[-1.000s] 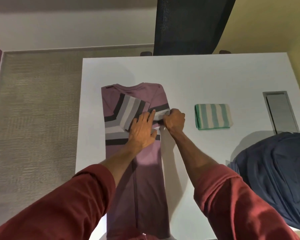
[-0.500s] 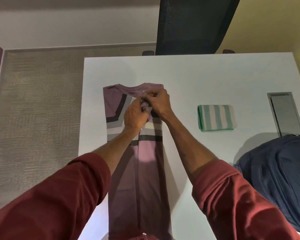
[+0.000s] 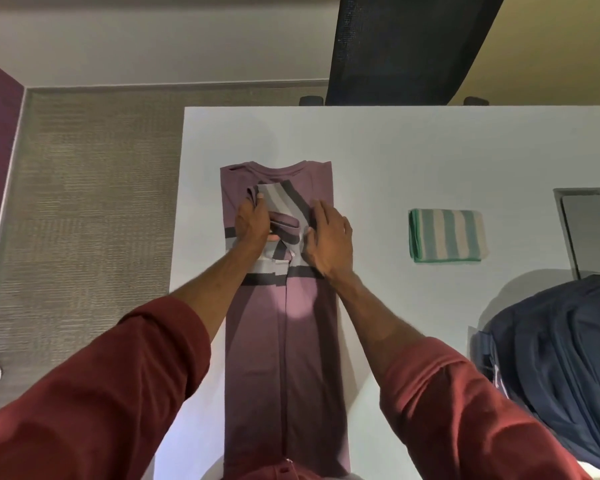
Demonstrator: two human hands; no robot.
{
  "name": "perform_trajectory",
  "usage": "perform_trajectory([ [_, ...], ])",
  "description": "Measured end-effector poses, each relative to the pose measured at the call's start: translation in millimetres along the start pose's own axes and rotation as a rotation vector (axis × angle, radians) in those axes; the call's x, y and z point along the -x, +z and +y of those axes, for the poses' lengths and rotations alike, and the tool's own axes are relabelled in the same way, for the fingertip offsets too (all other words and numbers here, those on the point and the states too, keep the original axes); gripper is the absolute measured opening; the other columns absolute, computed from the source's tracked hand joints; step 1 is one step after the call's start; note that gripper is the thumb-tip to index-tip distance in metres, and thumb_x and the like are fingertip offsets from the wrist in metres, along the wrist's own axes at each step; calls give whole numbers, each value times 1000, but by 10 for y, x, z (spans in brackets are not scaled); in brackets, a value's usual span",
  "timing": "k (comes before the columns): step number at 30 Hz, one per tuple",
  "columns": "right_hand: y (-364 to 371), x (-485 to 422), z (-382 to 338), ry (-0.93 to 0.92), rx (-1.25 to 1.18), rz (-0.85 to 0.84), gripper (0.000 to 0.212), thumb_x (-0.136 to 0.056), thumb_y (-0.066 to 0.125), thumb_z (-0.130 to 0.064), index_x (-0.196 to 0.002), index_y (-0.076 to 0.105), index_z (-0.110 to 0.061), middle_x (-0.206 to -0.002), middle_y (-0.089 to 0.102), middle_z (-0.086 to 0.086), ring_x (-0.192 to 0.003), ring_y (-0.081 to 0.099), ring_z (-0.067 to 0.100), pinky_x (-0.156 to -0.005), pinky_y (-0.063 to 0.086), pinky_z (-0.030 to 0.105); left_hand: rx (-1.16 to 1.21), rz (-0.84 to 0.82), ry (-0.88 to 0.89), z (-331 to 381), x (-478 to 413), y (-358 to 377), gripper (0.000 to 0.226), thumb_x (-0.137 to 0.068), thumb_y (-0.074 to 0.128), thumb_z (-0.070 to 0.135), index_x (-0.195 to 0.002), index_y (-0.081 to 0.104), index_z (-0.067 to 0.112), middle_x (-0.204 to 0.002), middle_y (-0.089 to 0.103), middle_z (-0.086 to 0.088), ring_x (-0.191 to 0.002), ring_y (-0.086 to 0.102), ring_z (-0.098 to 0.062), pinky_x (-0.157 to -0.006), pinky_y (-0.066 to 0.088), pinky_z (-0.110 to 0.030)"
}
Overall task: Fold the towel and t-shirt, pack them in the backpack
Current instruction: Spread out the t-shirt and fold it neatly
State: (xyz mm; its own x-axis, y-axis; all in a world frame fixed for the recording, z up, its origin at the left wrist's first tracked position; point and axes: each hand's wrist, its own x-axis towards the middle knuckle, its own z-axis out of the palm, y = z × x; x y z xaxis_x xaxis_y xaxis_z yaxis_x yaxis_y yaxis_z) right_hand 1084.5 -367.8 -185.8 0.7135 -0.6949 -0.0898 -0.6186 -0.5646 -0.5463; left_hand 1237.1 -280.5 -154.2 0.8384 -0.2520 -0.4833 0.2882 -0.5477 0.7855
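The shirt (image 3: pixel 284 341) is laid flat on the white counter (image 3: pixel 413 150) as a long narrow strip, its sides folded in toward a centre seam. Its long axis runs straight away from the person, with the collar pointing to the far edge and the hem at the near edge. Both hands are placed on the upper part, just short of the collar. By the left hand (image 3: pixel 253 225) the grey-striped sleeve (image 3: pixel 281 197) is gripped, the fingers being curled round a bunched fold of it. The right hand (image 3: pixel 329 239) is laid just beside the left, fingers straight and slightly spread, pressed flat on the shirt's right edge. A folded green-striped towel (image 3: pixel 445 235) is seen to the right of the right hand, well apart from it and from the shirt. A dark blue backpack (image 3: pixel 561 358) is set farther right and nearer the person.
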Motion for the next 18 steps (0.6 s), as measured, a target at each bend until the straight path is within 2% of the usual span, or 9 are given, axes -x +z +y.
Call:
perform_trajectory([
  [2,99,159,12,-32,34,25,59,-108,51,-34,-163,39,-16,-166,46,8,-152,44,29,-127,31,59,57,-28,-32,-8,17,-41,40,-115,44,39,-138,60,11,-119,65,-6,-99,68,-28,-65,65,-36],
  [5,186,388,-26,-62,24,51,66,-108,47,-45,-166,36,-16,-170,41,7,-157,37,28,-130,26,58,201,-57,-28,-30,-4,-98,30,-114,49,33,-135,60,14,-121,67,-9,-96,70,-27,-62,67,-38],
  [7,237,483,-68,-83,39,22,81,-103,52,-58,-169,29,-19,-173,35,7,-161,31,27,-133,20,56,159,-26,41,-57,-52,-162,21,-113,52,29,-128,62,18,-118,69,-6,-100,70,-23,-76,67,-35],
  [9,323,544,-70,-164,118,-34,92,-101,53,-64,-173,15,-20,-179,19,8,-166,17,28,-135,12,55,67,6,73,-102,-157,-237,25,-111,54,28,-131,64,16,-120,69,-5,-111,69,-26,-96,63,-43],
  [11,408,583,-44,-241,192,-102,93,-103,50,-58,-174,2,-23,-182,1,7,-168,3,28,-134,6,59,-4,45,42,-137,-255,-321,29,-110,53,20,-136,64,13,-126,68,-7,-120,66,-30,-104,58,-42],
  [14,510,647,-16,-319,295,-244,94,-103,50,-54,-173,-6,-25,-181,-11,6,-168,-8,26,-133,8,63,-121,123,52,-207,-324,-429,39,-107,50,6,-144,58,17,-143,61,-10,-130,61,-29,-107,53,-40],
  [16,569,699,1,-394,328,-323,92,-103,51,-49,-173,-4,-27,-181,-13,5,-167,-9,26,-132,9,64,-249,148,141,-271,-283,-454,43,-104,51,4,-146,55,17,-146,56,-12,-133,56,-31,-106,50,-41],
  [18,564,732,-36,-474,269,-364,89,-102,54,-41,-174,3,-28,-182,-6,3,-168,-3,25,-133,7,62,-366,99,255,-362,-218,-442,41,-103,53,5,-143,56,13,-144,54,-15,-133,53,-34,-104,47,-43],
])
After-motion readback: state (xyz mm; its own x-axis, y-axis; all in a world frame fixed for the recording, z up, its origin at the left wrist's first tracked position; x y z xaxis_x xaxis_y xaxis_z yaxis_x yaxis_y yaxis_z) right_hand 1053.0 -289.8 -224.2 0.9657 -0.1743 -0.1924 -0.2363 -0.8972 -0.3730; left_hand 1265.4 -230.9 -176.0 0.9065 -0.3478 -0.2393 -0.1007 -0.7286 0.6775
